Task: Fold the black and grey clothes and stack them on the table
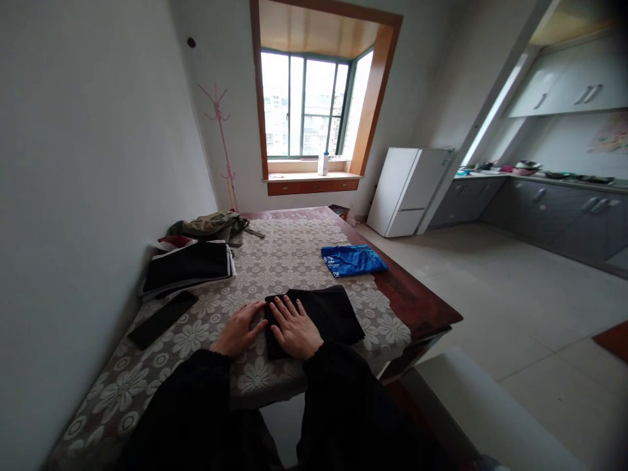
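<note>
A folded black garment (336,313) lies flat on the patterned tablecloth (275,235) close in front of me. My right hand (296,329) rests palm down on its left part, fingers stretched out and a little spread. Beside it, my left hand (241,329) is at the garment's left edge, fingers extended, with the fingertips touching or nearly touching the fabric. Neither hand grips anything. The exact kind of garment cannot be made out from its folded shape.
A folded blue garment (353,260) lies farther back on the right. Along the left wall are a black folded stack with pale edges (189,267), a flat dark object (163,319) and an olive bag (209,227). A white bench-like surface (485,399) stands to the right.
</note>
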A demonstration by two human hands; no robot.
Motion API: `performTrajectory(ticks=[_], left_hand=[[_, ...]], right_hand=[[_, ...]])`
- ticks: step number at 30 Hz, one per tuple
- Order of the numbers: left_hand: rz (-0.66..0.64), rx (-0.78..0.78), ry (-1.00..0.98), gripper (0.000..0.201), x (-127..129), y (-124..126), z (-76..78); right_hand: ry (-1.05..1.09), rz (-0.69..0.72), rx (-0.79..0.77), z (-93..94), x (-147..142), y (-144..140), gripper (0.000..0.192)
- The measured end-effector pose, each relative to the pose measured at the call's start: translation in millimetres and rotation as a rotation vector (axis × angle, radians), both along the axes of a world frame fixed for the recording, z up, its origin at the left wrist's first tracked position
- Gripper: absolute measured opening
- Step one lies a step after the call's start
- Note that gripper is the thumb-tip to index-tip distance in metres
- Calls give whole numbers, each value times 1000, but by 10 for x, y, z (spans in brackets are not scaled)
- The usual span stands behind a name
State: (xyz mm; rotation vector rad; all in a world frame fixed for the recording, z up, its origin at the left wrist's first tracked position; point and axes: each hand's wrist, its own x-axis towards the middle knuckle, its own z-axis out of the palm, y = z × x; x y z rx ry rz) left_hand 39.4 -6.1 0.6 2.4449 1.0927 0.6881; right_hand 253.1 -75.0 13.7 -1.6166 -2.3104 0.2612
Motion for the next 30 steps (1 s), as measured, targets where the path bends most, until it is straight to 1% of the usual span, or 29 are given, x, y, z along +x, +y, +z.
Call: performTrajectory(ticks=[5, 8, 10, 12, 14, 16, 19, 22, 25, 30], left_hand=[[20, -15, 3, 53, 20, -36, 14], [22, -68, 13, 54, 21, 43, 86], [-17, -114, 72, 53, 41, 179, 183], [-65, -149, 137, 50, 99, 369, 298], [-92, -167, 171, 46, 196, 570, 395], [-98, -178, 197, 43, 312, 727, 445], [-67, -168, 201, 38, 446, 808, 423], [7, -135, 174, 38, 481, 736, 339], [55, -117, 155, 38, 448, 637, 274], [30, -118, 146, 43, 395, 574, 282]], right_hand=[[0, 11, -9, 0, 22, 11, 68], [11, 16, -4, -6, 22, 17, 68], [18, 17, 2, -15, 25, 17, 68], [23, 17, 8, -23, 29, 13, 69], [28, 15, 14, -31, 30, 8, 71], [38, 6, 20, -40, 27, 1, 74], [68, -29, 36, -57, 9, -7, 80], [102, -132, 59, -82, -17, 1, 92], [128, -239, 61, -111, -38, 22, 103], [169, -249, 15, -130, -37, 44, 106]])
